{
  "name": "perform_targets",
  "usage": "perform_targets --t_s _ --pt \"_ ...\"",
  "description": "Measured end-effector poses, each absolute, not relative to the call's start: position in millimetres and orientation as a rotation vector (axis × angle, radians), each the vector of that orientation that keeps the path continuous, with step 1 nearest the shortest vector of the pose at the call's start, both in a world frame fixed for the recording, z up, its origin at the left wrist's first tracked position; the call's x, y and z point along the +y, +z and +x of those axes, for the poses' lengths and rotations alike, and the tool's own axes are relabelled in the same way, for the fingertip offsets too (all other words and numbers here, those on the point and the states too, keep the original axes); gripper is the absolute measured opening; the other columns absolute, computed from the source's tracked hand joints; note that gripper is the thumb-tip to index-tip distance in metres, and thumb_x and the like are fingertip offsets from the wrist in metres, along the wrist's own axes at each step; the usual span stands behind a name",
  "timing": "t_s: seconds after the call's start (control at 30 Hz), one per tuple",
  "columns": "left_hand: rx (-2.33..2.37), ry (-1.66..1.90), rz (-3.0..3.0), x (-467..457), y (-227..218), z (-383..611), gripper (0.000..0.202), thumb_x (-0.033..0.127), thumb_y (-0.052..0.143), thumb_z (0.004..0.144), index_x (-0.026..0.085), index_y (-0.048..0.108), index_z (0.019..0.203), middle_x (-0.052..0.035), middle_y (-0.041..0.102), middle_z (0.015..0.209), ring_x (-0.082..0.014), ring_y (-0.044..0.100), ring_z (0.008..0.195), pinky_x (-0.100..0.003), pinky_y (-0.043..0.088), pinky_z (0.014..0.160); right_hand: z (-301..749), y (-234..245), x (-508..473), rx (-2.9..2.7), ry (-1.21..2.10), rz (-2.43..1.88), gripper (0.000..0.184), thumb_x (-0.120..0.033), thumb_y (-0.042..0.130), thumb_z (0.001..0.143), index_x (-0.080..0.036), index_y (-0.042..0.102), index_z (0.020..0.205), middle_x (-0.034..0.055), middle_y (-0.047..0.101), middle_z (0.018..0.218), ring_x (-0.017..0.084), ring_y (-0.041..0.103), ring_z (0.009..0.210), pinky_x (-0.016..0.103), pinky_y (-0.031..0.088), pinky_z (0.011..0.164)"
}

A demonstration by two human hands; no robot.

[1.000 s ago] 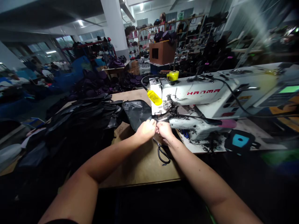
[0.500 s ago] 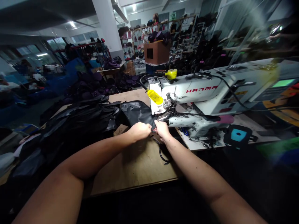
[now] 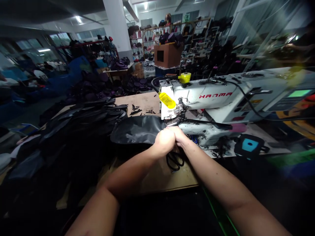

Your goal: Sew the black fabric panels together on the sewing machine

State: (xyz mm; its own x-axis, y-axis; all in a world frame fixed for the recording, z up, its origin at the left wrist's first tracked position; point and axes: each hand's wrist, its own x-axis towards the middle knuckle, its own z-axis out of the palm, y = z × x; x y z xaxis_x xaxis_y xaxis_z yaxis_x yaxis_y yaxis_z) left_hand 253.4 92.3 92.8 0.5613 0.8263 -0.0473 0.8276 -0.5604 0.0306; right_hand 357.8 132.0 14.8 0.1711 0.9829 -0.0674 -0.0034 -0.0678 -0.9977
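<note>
Blk glossy-faced panel [image 3: 137,129] w/ a rounded L end lies mostly face up, L of the sewing machine's needle area, its R end running up to the person's fingers. L hand [image 3: 165,140] is clenched on the panel's nr edge at that R end, knuckles up. R hand [image 3: 177,132] is tucked right against it, just below the presser foot [image 3: 172,122]; its fingertips are hidden behind the L, so can't tell what they grip.

Vs. half a sec ago: panel's swung round, now stretching farther L and lying lower; the hands, slightly apart then, now overlap. Dark scraps [image 3: 136,110] it covered then now show on the tabletop [image 3: 145,98] behind it.

Blk-handled shears [image 3: 175,160] lie just below the hands, blades hidden. White HANMA sewing machine [image 3: 214,95] stands to the R, yellow tag [image 3: 167,100] on its head, blk-and-blue pouch [image 3: 250,144] nr its base. Big heap of blk pieces [image 3: 73,141] sits L of the panel. Farther back: brown box [image 3: 169,56] w/ dark bags on top, then loaded shelves [image 3: 150,39].
</note>
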Motion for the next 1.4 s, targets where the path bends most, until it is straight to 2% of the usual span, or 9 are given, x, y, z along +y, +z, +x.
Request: perform_targets --t_s 0.43,0.57,0.63,0.77,0.87,1.0,1.13,1.27,1.4 --pt "1.209 0.012 2.866 128.4 80.5 211.0 0.025 0.021 0.051 0.095 0.015 0.071 0.110 -0.0117 0.066 0.104 -0.0244 0.065 0.093 -0.036 0.054 0.083 342.4 22.5 127.7 -0.945 1.045 -1.448 0.027 -0.023 0.057 0.084 -0.018 0.054 0.058 -0.0001 0.053 0.051 0.010 0.043 0.047 0.023 0.033 0.048" --pt "1.328 -0.009 3.016 136.9 88.7 182.0 0.055 0.038 0.066 0.088 0.020 0.058 0.139 -0.0162 0.061 0.121 -0.0344 0.055 0.113 -0.044 0.051 0.088 347.7 20.1 125.1 -1.002 1.076 -1.484 0.024 -0.032 0.051 0.091 -0.017 0.062 0.075 0.0029 0.064 0.063 0.012 0.049 0.050 0.024 0.038 0.050" --pt "1.409 -0.050 3.031 134.1 89.5 159.2 0.071 0.041 0.069 0.085 0.019 0.048 0.149 -0.0179 0.058 0.125 -0.0345 0.053 0.113 -0.044 0.049 0.089 356.4 12.2 109.0 -1.089 1.082 -1.499 0.022 -0.031 0.056 0.087 -0.017 0.062 0.072 0.0026 0.064 0.064 0.014 0.052 0.054 0.025 0.042 0.055" --pt "1.485 -0.052 3.033 117.9 79.1 121.3 0.068 0.040 0.066 0.088 0.017 0.048 0.149 -0.0166 0.059 0.120 -0.0328 0.052 0.110 -0.043 0.047 0.090 373.3 -26.4 49.0 -1.676 0.833 -1.695 0.009 -0.019 0.060 0.081 -0.016 0.069 0.080 0.0072 0.070 0.082 0.021 0.063 0.081 0.033 0.049 0.085" --pt "1.608 0.019 2.995 110.1 65.3 108.6 0.061 0.037 0.062 0.092 0.015 0.051 0.147 -0.0155 0.059 0.114 -0.0318 0.053 0.105 -0.043 0.048 0.085 375.5 -61.2 11.0 -1.998 0.608 -1.860 0.040 -0.008 0.057 0.077 -0.014 0.069 0.115 0.0149 0.067 0.119 0.028 0.060 0.114 0.039 0.043 0.106" --pt "1.733 0.047 2.945 118.1 49.1 107.1 0.048 0.019 0.048 0.097 0.013 0.055 0.144 -0.0145 0.060 0.110 -0.0293 0.057 0.100 -0.039 0.051 0.080 371.2 -71.8 2.2 -2.077 0.574 -1.963 0.065 0.000 0.050 0.072 -0.015 0.060 0.134 0.0146 0.062 0.130 0.025 0.057 0.125 0.034 0.041 0.111" --pt "1.872 -0.054 2.850 131.3 34.4 104.7 0.048 0.004 0.036 0.096 0.008 0.057 0.138 -0.0159 0.063 0.110 -0.0267 0.062 0.096 -0.034 0.055 0.072 371.2 -51.4 19.1 -1.988 0.848 -2.015 0.072 -0.006 0.056 0.071 -0.016 0.055 0.142 0.0168 0.065 0.132 0.028 0.064 0.121 0.035 0.046 0.105" --pt "1.922 -0.141 2.838 128.7 24.4 95.5 0.048 0.004 0.036 0.096 0.004 0.053 0.141 -0.0194 0.064 0.112 -0.0261 0.068 0.091 -0.034 0.058 0.068 368.1 -39.2 34.9 -1.711 0.986 -1.823 0.053 -0.021 0.056 0.082 -0.018 0.062 0.135 0.0125 0.070 0.127 0.025 0.067 0.116 0.035 0.048 0.103" --pt "1.921 -0.192 2.838 120.7 21.6 92.4 0.047 0.003 0.035 0.096 0.003 0.053 0.140 -0.0214 0.065 0.114 -0.0256 0.071 0.089 -0.033 0.059 0.067 346.1 -21.8 61.8 -1.347 1.083 -1.638 0.045 -0.047 0.064 0.083 -0.021 0.063 0.119 0.0040 0.071 0.093 0.021 0.068 0.087 0.034 0.056 0.081"
